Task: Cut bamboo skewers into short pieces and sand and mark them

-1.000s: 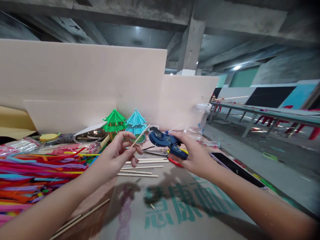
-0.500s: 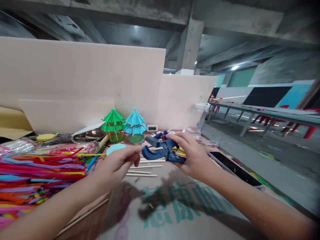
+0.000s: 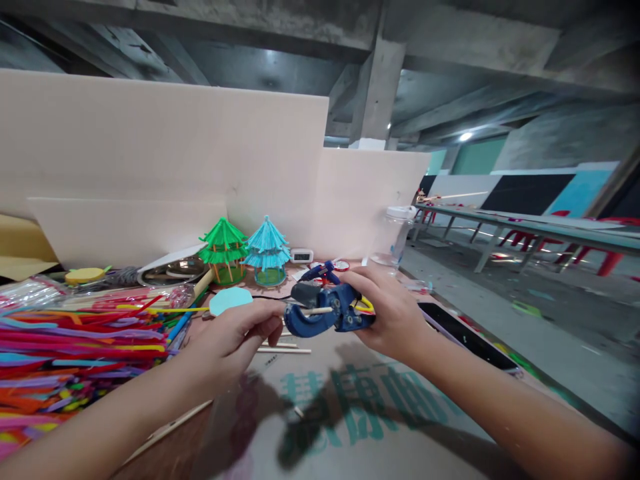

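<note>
My right hand (image 3: 393, 312) grips a blue cutter tool (image 3: 325, 313) with yellow in its handle, held sideways above the table. A thin wooden stick (image 3: 314, 311) lies across the tool's jaws. My left hand (image 3: 239, 333) is closed in a pinch at the stick's left end, just beside the tool's nose. Loose wooden sticks (image 3: 286, 348) lie on the cardboard-covered table (image 3: 350, 413) under my hands.
A heap of coloured pipe cleaners (image 3: 70, 347) fills the left side. A green paper pavilion (image 3: 223, 248) and a blue one (image 3: 269, 248) stand at the back, before beige boards. A plastic jar (image 3: 395, 237) and a dark phone (image 3: 467, 337) are on the right.
My left hand has lowered the stick from an upright slant and fed it sideways into the cutter. The right hand turned the tool and brought it down towards the left hand.
</note>
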Demonstrator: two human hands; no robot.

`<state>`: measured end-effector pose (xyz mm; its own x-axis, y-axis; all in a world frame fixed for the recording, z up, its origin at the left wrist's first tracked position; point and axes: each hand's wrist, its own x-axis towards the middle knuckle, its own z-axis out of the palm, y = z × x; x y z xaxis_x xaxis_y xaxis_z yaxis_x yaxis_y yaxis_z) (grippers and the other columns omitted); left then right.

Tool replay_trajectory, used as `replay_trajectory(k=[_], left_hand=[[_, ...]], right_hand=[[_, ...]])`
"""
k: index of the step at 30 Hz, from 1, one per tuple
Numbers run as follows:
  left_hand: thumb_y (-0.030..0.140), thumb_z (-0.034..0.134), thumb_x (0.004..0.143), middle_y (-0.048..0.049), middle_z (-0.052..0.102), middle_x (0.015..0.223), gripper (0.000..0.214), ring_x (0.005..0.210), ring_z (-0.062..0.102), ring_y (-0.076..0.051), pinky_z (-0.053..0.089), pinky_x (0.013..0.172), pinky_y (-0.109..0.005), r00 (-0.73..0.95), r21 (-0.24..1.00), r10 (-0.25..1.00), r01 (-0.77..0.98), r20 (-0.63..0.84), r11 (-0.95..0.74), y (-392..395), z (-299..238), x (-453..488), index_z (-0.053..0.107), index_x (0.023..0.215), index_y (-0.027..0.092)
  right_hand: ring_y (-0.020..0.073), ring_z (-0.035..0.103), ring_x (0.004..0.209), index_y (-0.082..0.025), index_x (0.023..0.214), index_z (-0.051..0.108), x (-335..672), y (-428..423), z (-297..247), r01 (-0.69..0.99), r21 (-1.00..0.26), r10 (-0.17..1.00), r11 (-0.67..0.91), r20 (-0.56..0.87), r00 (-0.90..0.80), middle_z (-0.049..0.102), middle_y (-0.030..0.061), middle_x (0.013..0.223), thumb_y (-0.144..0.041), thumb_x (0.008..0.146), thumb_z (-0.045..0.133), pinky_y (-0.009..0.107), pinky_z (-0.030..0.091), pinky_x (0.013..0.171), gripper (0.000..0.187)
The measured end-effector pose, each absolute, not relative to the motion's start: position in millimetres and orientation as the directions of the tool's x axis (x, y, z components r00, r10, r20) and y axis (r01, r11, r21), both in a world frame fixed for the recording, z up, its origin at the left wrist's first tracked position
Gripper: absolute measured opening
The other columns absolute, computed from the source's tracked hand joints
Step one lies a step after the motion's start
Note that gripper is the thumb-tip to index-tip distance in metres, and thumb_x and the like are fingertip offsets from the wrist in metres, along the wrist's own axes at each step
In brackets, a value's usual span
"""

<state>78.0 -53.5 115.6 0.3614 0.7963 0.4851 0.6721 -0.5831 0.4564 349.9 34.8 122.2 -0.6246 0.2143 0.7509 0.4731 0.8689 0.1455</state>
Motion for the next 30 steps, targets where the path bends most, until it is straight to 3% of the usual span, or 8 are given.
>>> replay_trajectory(k=[5, 11, 17, 22, 30], left_hand=[[0.027, 0.036, 0.096, 0.0001, 0.06, 0.072, 0.028, 0.068, 0.056, -0.014, 0.045, 0.063, -0.022, 0.349, 0.554, 0.816, 0.605, 0.461, -0.572, -54.7, 116.4, 79.3, 0.055, 0.077, 0.02], [0.026, 0.041, 0.094, -0.0006, 0.06, 0.072, 0.023, 0.068, 0.056, -0.016, 0.045, 0.064, -0.024, 0.333, 0.596, 0.818, 0.564, 0.47, -0.572, -54.7, 115.0, 81.5, 0.058, 0.08, 0.021], [0.019, 0.039, 0.092, -0.0035, 0.067, 0.084, 0.026, 0.073, 0.059, -0.016, 0.046, 0.064, -0.024, 0.375, 0.593, 0.814, 0.557, 0.444, -0.581, -57.7, 116.7, 82.2, 0.065, 0.09, 0.02], [0.019, 0.039, 0.091, -0.0024, 0.066, 0.082, 0.027, 0.073, 0.058, -0.016, 0.046, 0.065, -0.024, 0.383, 0.599, 0.812, 0.548, 0.442, -0.584, -58.4, 119.4, 83.0, 0.065, 0.094, 0.021], [0.019, 0.041, 0.091, -0.0002, 0.059, 0.073, 0.021, 0.068, 0.054, -0.015, 0.042, 0.062, -0.022, 0.394, 0.574, 0.804, 0.563, 0.445, -0.594, -56.7, 118.3, 81.9, 0.058, 0.078, 0.021]], right_hand=[[0.034, 0.062, 0.11, -0.024, 0.139, 0.046, 350.6, 36.2, 125.1, 0.486, 0.128, 0.22, 0.865, 0.773, -0.595, 0.063, 0.0154, 0.122, -0.019, 0.077, 0.068, 0.049, 0.051, 0.09, 0.066], [0.0343, 0.06, 0.112, -0.03, 0.145, 0.041, 351.5, 34.9, 125.3, 0.506, 0.125, 0.246, 0.853, 0.76, -0.602, 0.061, 0.0141, 0.124, -0.021, 0.078, 0.071, 0.05, 0.049, 0.093, 0.074], [0.0339, 0.06, 0.113, -0.03, 0.146, 0.04, 351.8, 36.1, 120.6, 0.489, 0.14, 0.233, 0.861, 0.745, -0.625, 0.059, 0.0131, 0.125, -0.017, 0.077, 0.067, 0.049, 0.049, 0.093, 0.075], [0.0334, 0.06, 0.113, -0.027, 0.144, 0.042, 351.7, 36.0, 121.3, 0.472, 0.138, 0.215, 0.871, 0.756, -0.619, 0.06, 0.0141, 0.123, -0.018, 0.078, 0.066, 0.048, 0.049, 0.093, 0.071], [0.0337, 0.063, 0.11, -0.026, 0.138, 0.044, 351.7, 35.3, 121.7, 0.483, 0.161, 0.211, 0.861, 0.75, -0.626, 0.064, 0.0143, 0.121, -0.017, 0.076, 0.063, 0.049, 0.052, 0.089, 0.065]])
